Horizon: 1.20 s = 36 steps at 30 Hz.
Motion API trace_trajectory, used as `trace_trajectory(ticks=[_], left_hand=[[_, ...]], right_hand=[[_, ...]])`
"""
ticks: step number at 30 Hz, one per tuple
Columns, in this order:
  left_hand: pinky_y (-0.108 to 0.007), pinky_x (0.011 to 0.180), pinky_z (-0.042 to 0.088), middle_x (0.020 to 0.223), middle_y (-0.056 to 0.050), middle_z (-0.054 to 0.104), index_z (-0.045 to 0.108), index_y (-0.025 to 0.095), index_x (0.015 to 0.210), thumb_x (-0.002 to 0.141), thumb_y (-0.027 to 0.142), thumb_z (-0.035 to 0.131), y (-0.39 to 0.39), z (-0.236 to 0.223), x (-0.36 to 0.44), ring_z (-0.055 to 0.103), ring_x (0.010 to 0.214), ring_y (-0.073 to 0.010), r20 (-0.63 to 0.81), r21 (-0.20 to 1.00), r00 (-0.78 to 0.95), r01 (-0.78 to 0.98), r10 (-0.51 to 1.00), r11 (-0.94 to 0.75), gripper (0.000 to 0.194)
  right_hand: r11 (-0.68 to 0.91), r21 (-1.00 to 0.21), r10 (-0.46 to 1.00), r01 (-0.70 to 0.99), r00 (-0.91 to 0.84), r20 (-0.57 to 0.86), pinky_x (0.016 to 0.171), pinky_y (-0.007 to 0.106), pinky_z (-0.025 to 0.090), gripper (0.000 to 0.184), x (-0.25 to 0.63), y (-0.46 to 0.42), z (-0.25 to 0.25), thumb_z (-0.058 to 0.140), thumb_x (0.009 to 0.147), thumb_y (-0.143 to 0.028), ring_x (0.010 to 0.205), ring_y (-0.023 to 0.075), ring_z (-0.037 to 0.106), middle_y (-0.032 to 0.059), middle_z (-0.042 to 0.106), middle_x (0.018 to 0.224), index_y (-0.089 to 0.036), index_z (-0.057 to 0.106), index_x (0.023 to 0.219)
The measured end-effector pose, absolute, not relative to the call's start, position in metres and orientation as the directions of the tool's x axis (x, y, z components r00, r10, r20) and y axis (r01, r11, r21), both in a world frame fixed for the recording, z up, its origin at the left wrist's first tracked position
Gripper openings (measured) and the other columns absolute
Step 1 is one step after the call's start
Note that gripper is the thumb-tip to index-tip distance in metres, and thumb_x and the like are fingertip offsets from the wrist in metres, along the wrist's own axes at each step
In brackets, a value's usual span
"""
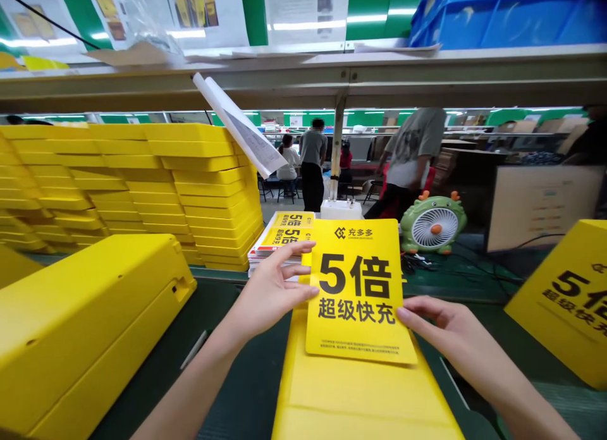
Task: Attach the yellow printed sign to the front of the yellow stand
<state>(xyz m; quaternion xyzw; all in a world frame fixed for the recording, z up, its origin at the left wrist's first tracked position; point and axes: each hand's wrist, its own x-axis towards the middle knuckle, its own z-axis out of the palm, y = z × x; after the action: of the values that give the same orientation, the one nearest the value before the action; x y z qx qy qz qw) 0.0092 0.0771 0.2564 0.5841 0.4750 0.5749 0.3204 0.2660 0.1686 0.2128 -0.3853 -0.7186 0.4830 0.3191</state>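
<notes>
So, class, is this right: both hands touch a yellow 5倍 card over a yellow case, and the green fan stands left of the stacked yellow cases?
No: the green fan stands right of the stacked yellow cases, not left, as the head view shows. The rest stands: the left hand and right hand touch the yellow 5倍 card over a yellow case.

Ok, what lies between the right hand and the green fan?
In the head view, black cables run across the green bench top between the right hand and the green fan.
</notes>
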Motion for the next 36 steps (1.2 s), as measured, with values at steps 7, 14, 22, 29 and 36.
trace_trajectory(ticks=[7,14,22,29,36], left_hand=[[-0.043,0.081,0.057,0.132,-0.008,0.046,0.051,0.025,0.115,0.066,0.019,0.071,0.082,0.251,0.003,0.056,0.106,-0.0270,0.322,0.936,-0.151,0.200,0.935,-0.290,0.053],[-0.040,0.082,0.056,0.128,-0.008,0.050,0.050,0.024,0.116,0.068,0.019,0.070,0.086,0.248,0.002,0.054,0.108,-0.0257,0.314,0.938,-0.145,0.203,0.938,-0.283,0.051],[-0.031,0.080,0.057,0.130,-0.002,0.047,0.055,0.027,0.110,0.068,0.019,0.070,0.090,0.246,0.001,0.056,0.101,-0.0197,0.359,0.921,-0.151,0.219,0.921,-0.323,0.045],[-0.040,0.085,0.054,0.129,-0.006,0.050,0.054,0.026,0.113,0.069,0.018,0.070,0.090,0.244,0.001,0.057,0.103,-0.0228,0.337,0.929,-0.138,0.208,0.931,-0.305,0.048],[-0.038,0.082,0.055,0.127,-0.005,0.051,0.055,0.026,0.112,0.069,0.020,0.070,0.092,0.244,0.001,0.056,0.103,-0.0225,0.350,0.922,-0.141,0.226,0.926,-0.314,0.046]], right_hand=[[0.193,-0.941,0.878,0.278,-0.478,0.039,0.085,0.034,0.052,0.043,0.263,0.173,0.208,0.062,0.071,-0.053,0.098,0.0258,0.062,0.0070,0.067,0.106,-0.024,0.066,0.103],[0.188,-0.938,0.885,0.291,-0.464,0.033,0.084,0.035,0.053,0.044,0.261,0.175,0.207,0.064,0.069,-0.053,0.096,0.0269,0.062,0.0078,0.068,0.103,-0.023,0.068,0.102],[0.217,-0.933,0.872,0.289,-0.486,0.052,0.080,0.034,0.054,0.037,0.261,0.176,0.208,0.060,0.074,-0.052,0.097,0.0261,0.062,0.0065,0.067,0.103,-0.023,0.067,0.096],[0.191,-0.944,0.873,0.271,-0.486,0.037,0.081,0.034,0.053,0.040,0.261,0.173,0.210,0.060,0.074,-0.052,0.096,0.0250,0.062,0.0060,0.068,0.102,-0.023,0.067,0.101],[0.183,-0.952,0.869,0.247,-0.494,0.039,0.082,0.032,0.052,0.039,0.262,0.175,0.207,0.061,0.074,-0.051,0.097,0.0229,0.062,0.0048,0.068,0.103,-0.025,0.066,0.103]])
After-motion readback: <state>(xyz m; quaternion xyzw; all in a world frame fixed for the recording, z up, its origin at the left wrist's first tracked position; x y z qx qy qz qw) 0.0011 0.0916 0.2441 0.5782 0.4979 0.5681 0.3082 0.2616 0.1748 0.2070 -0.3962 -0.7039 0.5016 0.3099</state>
